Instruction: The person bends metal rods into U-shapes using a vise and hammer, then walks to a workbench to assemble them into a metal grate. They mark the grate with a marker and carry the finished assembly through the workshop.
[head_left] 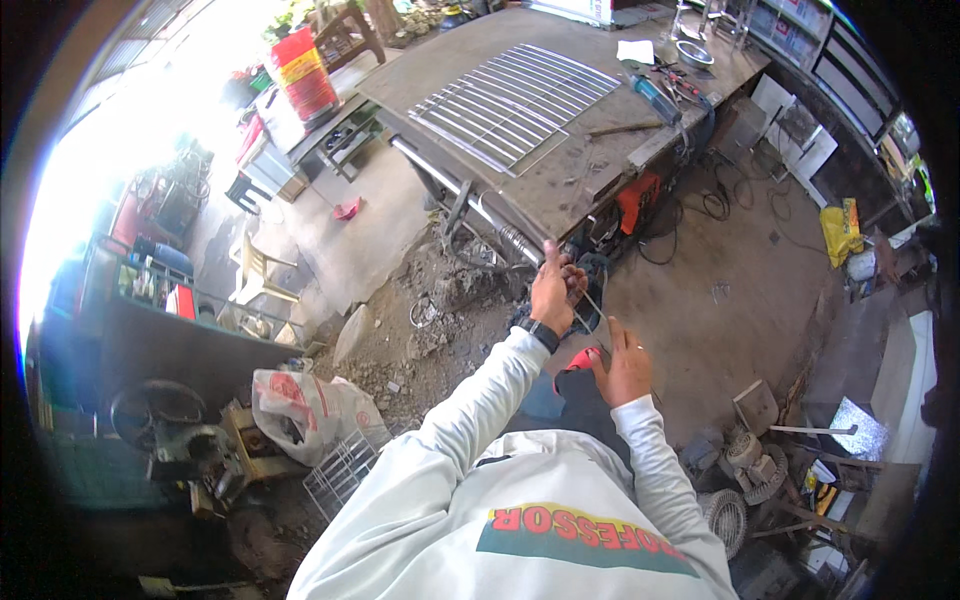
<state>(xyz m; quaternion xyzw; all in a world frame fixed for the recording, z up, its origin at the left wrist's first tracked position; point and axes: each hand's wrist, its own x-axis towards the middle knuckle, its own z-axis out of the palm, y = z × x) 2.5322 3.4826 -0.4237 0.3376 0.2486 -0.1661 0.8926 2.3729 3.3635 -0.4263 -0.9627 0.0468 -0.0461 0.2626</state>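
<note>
My left hand (552, 298), with a dark band at the wrist, is near the close corner of the worktable (400, 85). Its fingers are curled round a thin metal rod (594, 304), which slants toward my right hand. My right hand (625, 368) is lower and to the right, fingers stretched out and thumb apart, close to the rod's end. Whether it touches the rod I cannot make out. Just beyond my left hand, a metal pipe with a coiled section (515, 238) runs along the table's edge. On the tabletop lies a grille of parallel metal bars (515, 100).
A blue angle grinder (656, 100), pliers and a metal bowl (694, 53) lie at the table's far right. Cables (715, 205) trail over the floor. Left are rubble (410, 335), a white sack (310, 410) and a plastic chair (262, 268); motor parts (750, 465) sit at lower right.
</note>
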